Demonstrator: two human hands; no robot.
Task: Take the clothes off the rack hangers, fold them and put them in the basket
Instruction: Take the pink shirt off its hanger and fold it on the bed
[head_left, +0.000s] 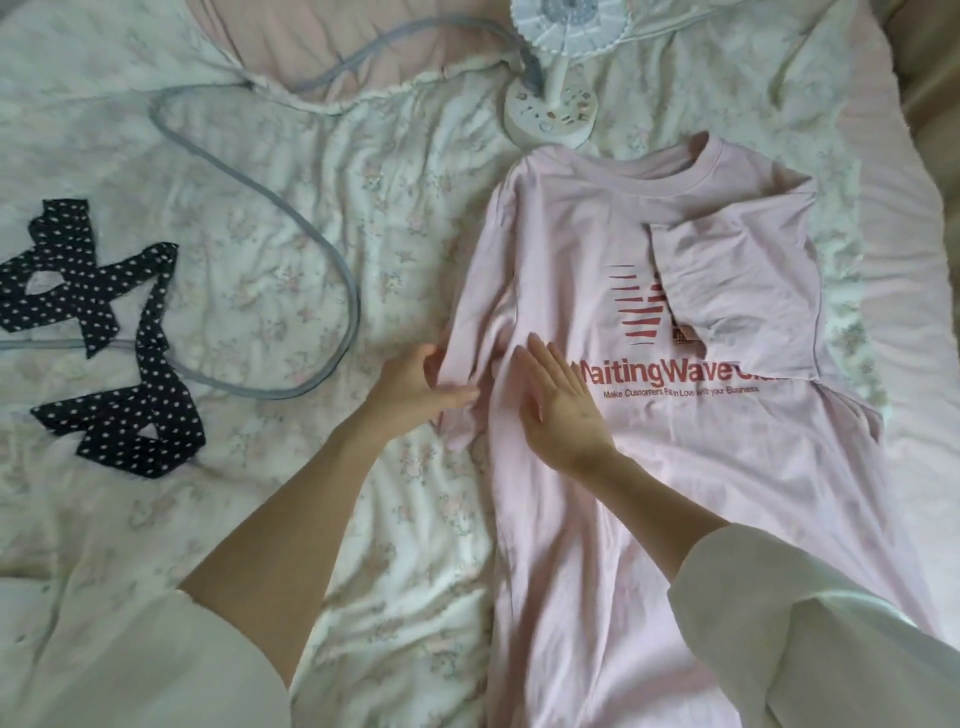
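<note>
Two hands on one pink T-shirt (649, 467): right hand (558, 410) flat, fingers together; left hand (415, 387) at 9 o'clock pinching the sleeve edge. One fan (550, 111) at 12.

Soft, dim daylight; slight wide-angle blur.

Open floral white quilted bedspread (395, 519) is left between the flat pale pink printed T-shirt (597, 519) and the black polka-dotted fabric strip (104, 322). Farther back, passage is blocked by a looping grey cable (332, 260) and a white fan base (549, 111).
</note>
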